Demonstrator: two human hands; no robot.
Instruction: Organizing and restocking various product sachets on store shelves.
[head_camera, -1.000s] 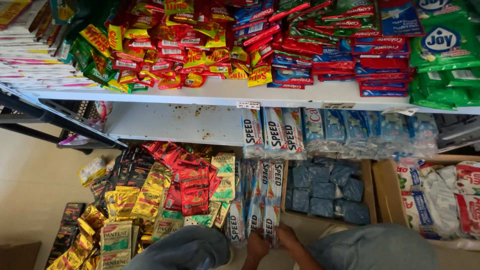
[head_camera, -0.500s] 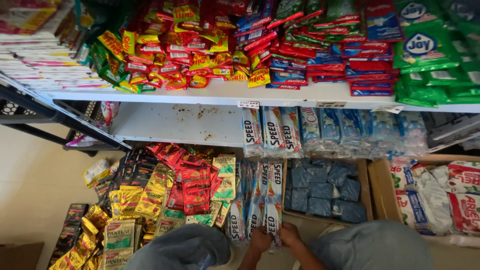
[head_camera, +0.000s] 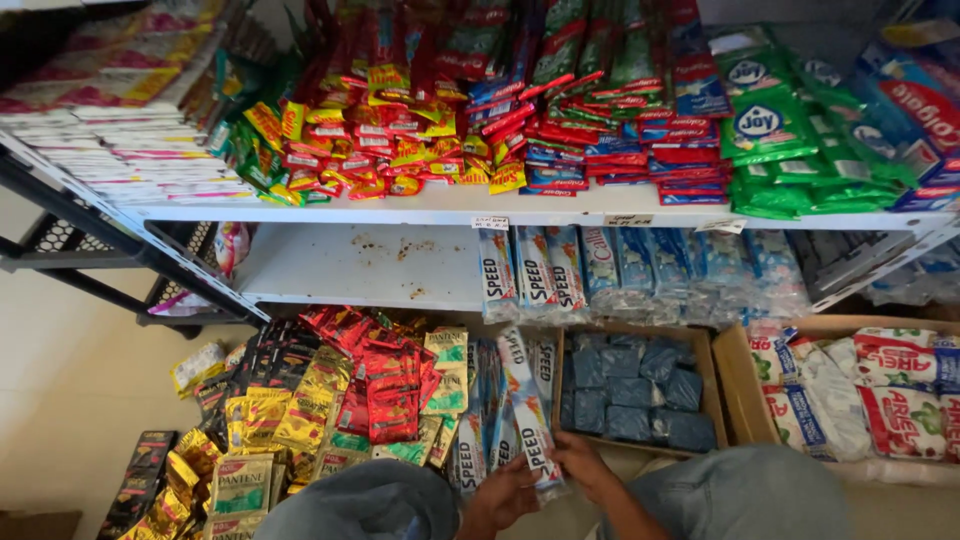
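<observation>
Head camera view, looking down at shop shelving from above a crouching person in grey jeans. At the bottom centre of the frame, the left hand and the right hand are both closed around the lower end of a strip of blue-and-white detergent sachets, which runs up and away from the knees toward the shelves.

Just above the strip, on the middle shelf, a hanging row of matching sachet strips already sits in place at centre, with pale blue sachets to its right. The left half of that shelf is bare white with a few crumbs, so stocking there looks only part done. More strips of the same kind lie on the floor beside the hands, so more seems left to place.

The top shelf, across the upper frame, is packed with red, yellow and green sachets. On the floor at lower left lies a loose spread of gold, red and black shampoo sachets. At lower centre right stands an open cardboard box of dark blue packets, touching a second box of white and red detergent bags.

Open room is tight: sachets and boxes crowd both sides of the hands, and the shelf edge overhangs them. Bare floor shows only at far left.
</observation>
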